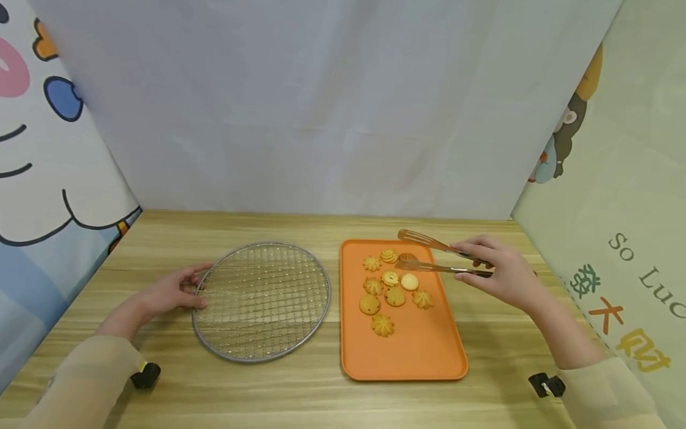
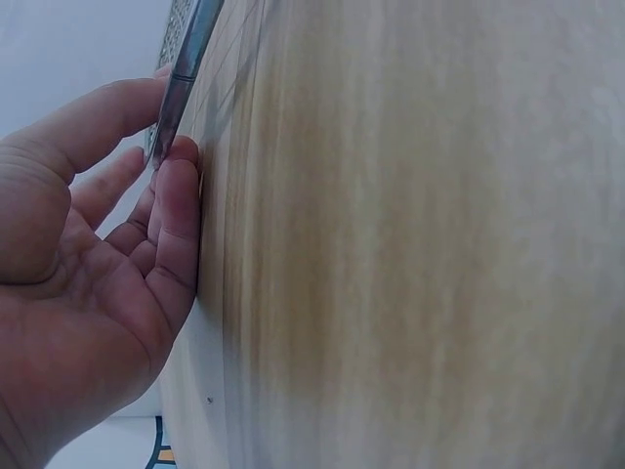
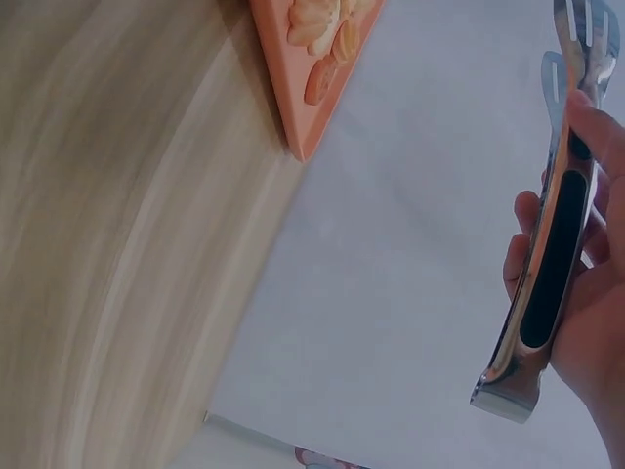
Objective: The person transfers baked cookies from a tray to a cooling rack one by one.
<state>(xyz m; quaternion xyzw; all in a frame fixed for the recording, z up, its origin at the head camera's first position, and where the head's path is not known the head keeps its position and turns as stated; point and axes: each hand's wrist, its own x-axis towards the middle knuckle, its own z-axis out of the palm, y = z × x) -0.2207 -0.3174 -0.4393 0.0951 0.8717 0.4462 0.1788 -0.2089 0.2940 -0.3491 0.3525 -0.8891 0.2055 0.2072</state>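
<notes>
My left hand (image 1: 174, 290) pinches the left rim of a round wire rack (image 1: 262, 301). In the left wrist view the thumb (image 2: 107, 122) lies on one side of the metal rim (image 2: 186, 78) and curled fingers on the other. Metal tongs (image 1: 429, 267) are gripped in my right hand (image 1: 504, 269), their arms spread apart over the far right part of an orange tray (image 1: 402, 360). Several cookies (image 1: 383, 325) of different shapes lie on that tray, mostly toward its far half. The tongs' slotted ends hold no cookie. The right wrist view shows fingers around the tongs' black-gripped handle (image 3: 557, 259).
Rack and tray sit side by side on a wood-grain table (image 1: 241, 393), a narrow gap between them. A pale curtain (image 1: 321, 119) rises behind the table's far edge. Printed cloths hang at left (image 1: 32, 137) and right (image 1: 605, 208). Black wrist cameras sit at both sleeves.
</notes>
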